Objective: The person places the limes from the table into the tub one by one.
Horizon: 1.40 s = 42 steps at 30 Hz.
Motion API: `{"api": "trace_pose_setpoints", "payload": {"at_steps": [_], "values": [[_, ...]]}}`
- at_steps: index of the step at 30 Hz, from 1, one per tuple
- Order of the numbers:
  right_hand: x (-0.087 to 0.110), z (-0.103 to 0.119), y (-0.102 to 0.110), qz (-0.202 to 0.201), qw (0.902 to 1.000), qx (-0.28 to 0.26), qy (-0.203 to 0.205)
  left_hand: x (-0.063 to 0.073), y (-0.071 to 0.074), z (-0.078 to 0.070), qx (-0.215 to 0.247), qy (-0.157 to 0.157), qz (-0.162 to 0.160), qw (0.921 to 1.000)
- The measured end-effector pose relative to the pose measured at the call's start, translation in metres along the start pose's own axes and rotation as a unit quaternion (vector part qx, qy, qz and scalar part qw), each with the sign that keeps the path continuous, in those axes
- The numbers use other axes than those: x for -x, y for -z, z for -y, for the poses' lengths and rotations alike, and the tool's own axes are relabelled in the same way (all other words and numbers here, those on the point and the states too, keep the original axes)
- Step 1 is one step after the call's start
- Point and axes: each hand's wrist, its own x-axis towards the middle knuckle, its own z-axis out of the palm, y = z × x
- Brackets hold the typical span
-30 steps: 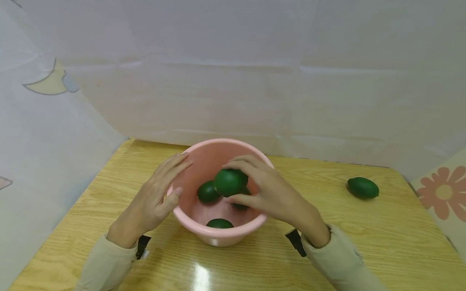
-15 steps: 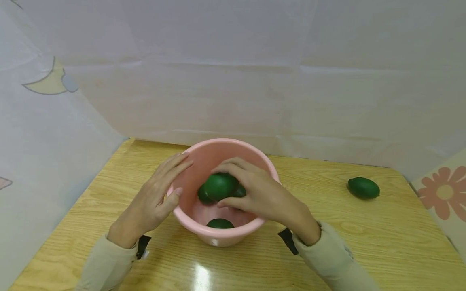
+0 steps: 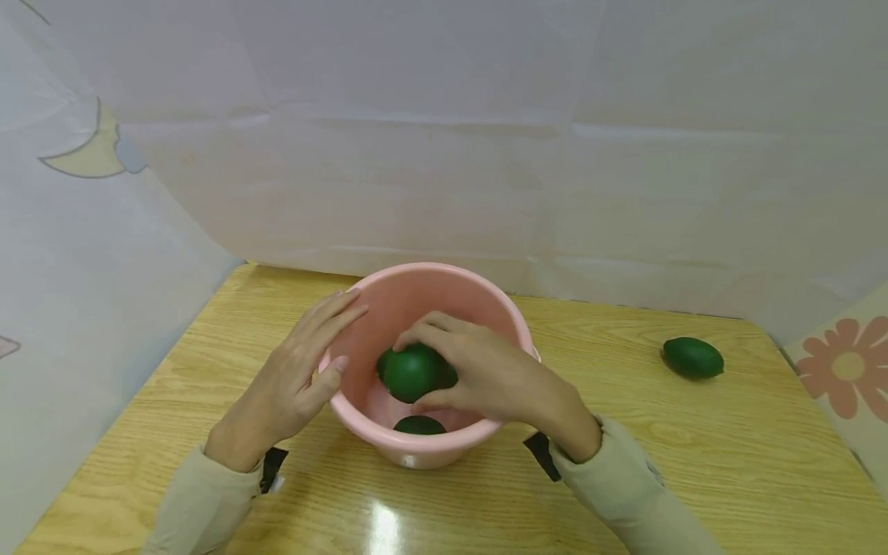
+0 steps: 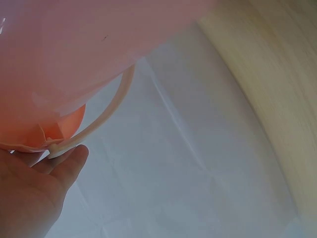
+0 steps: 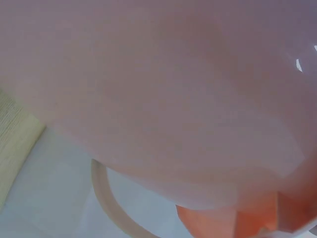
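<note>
A pink plastic bucket (image 3: 425, 453) stands on the wooden table, with several dark green limes inside. My right hand (image 3: 486, 370) reaches over its right rim and grips one lime (image 3: 411, 375) between fingers and thumb, low inside the bucket. Behind that fruit, parts of other limes are hidden. Another lime (image 3: 420, 425) lies by the near inner wall. My left hand (image 3: 287, 374) rests at the left rim with fingers nearly straight; in the left wrist view its fingertips lie by the bucket's handle (image 4: 106, 113). In the right wrist view the bucket's outer wall (image 5: 163, 99) hides my right hand.
A single lime (image 3: 693, 358) lies on the wooden table (image 3: 624, 478) far to the right of the bucket. A pale sheet (image 3: 430, 193) with printed shapes hangs along the table's back and sides.
My right hand has moved left and slightly lower inside the bucket, carrying the gripped lime toward the bucket's middle. My left hand has stayed at the rim.
</note>
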Motion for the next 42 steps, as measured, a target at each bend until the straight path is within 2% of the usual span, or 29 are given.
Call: {"api": "trace_pose_setpoints", "payload": {"at_steps": [7, 15, 33, 42], "values": [[0.0005, -0.0010, 0.0003, 0.020, 0.9998, -0.006, -0.005, -0.0009, 0.0019, -0.0007, -0.002, 0.011, 0.018, 0.9998], [0.0014, -0.0029, 0.0031, 0.020, 0.9996, -0.009, -0.019, -0.0051, -0.0006, 0.0008, -0.004, -0.003, 0.002, 1.0000], [0.0007, -0.0039, -0.0009, 0.049, 0.9984, -0.003, -0.029, -0.0001, 0.0009, 0.0003, -0.004, 0.010, 0.013, 0.9999], [0.0006, -0.0039, -0.0022, 0.028, 0.9996, -0.003, -0.005, 0.0010, 0.0025, 0.0012, -0.010, 0.010, 0.014, 0.9998]]}}
